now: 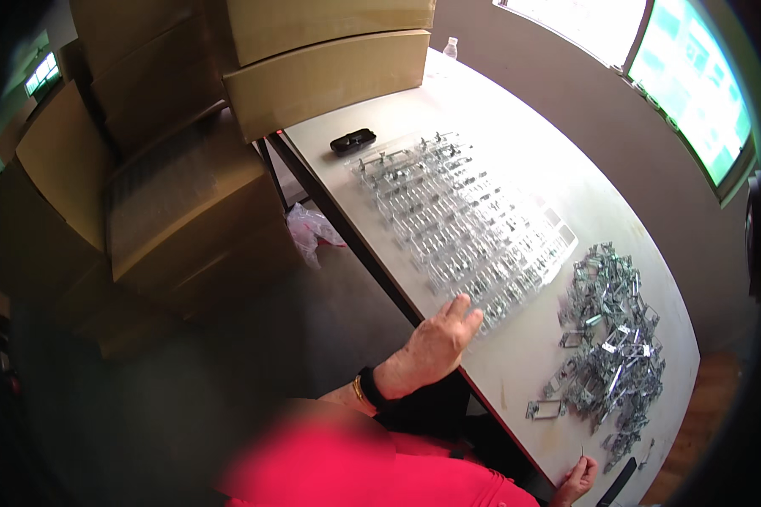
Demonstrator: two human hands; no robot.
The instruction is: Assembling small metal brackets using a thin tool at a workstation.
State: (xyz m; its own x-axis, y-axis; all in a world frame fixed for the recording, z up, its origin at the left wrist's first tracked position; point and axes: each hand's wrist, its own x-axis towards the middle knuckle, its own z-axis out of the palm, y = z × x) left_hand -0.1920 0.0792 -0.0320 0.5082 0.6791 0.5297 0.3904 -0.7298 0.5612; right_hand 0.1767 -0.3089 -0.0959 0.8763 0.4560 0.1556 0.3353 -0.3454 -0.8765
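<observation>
My left hand [442,340], with a dark band and a gold-coloured bracelet at the wrist, rests at the near end of a clear plastic tray [573,240]. Its fingers are stretched out and somewhat apart, and nothing shows in them. Rows of small metal parts [435,215] fill the tray. At the table's near edge my right hand [577,483] is closed in a pinch on a thin dark pin [582,453] that points up. Just beside it lies a black, flat strip-like object [619,482]. A heap of metal frame-shaped brackets [619,359] lies beyond that hand.
One loose bracket [545,410] lies left of the heap on the white table [516,372]. A black case [353,142] and a small clear bottle [451,48] stand farther off. Cardboard boxes [330,80] are stacked at the far left, with a plastic bag [311,230] below the table edge.
</observation>
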